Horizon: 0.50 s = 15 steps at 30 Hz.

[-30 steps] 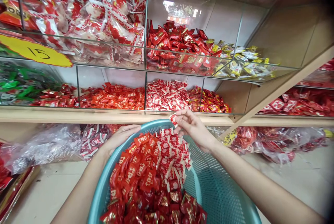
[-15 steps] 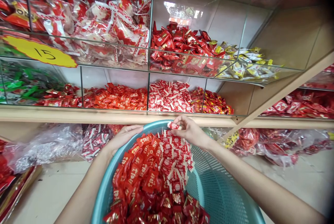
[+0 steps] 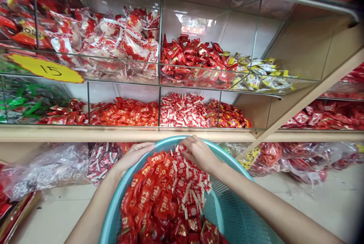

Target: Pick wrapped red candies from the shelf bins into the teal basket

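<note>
A teal mesh basket (image 3: 236, 217) is in front of me below the shelf. My left hand (image 3: 136, 157) grips its rim at the far left. Inside lie orange-red wrapped candies (image 3: 150, 191) with gold lettering on the left, small red-and-white wrapped candies (image 3: 192, 185) beside them, and dark red shiny candies (image 3: 182, 229) at the near side. Near the basket's far rim, my right hand (image 3: 197, 155) pinches a red-and-white candy (image 3: 181, 148), just over the others of its kind. Part of that candy is hidden by the fingers.
Glass-fronted shelf bins hold several kinds of wrapped sweets, including red-and-white candies (image 3: 183, 111) and red packets (image 3: 196, 60). A yellow price tag (image 3: 47, 67) reads 15. A wooden ledge (image 3: 71, 135) runs just beyond the basket; plastic bags (image 3: 54, 170) lie beneath it.
My right hand has lowered slightly and moved left with the candy, down to the candies in the basket. My left hand stays at the rim. The view has tilted up a little.
</note>
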Motion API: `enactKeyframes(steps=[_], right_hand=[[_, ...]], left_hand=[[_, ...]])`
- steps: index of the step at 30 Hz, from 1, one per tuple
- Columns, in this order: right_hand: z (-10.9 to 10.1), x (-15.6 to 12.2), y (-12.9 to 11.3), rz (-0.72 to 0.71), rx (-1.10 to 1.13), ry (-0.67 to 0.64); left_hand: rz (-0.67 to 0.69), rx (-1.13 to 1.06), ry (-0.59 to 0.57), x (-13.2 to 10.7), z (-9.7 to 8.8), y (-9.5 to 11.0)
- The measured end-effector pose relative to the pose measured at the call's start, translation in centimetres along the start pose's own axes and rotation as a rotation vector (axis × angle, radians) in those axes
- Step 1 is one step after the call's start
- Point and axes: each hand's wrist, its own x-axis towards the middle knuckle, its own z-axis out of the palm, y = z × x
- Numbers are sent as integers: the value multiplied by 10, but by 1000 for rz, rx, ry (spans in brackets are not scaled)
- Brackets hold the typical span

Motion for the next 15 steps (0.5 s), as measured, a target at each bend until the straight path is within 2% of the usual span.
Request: enactKeyframes(steps=[4,8,12,15], right_hand=[[1,-1,-6,-27,-38,28],[-20,8,-1,-59,-44,154],[-48,37,31,-24,-90,281],[-56,61,60,-36,-105,221]], left_hand=[[-5,1,-10,1,-1,0],[3,-16,-9,1,-1,0],[6,-39,0,0,2,2],[-2,-48,0,-2,6,5]])
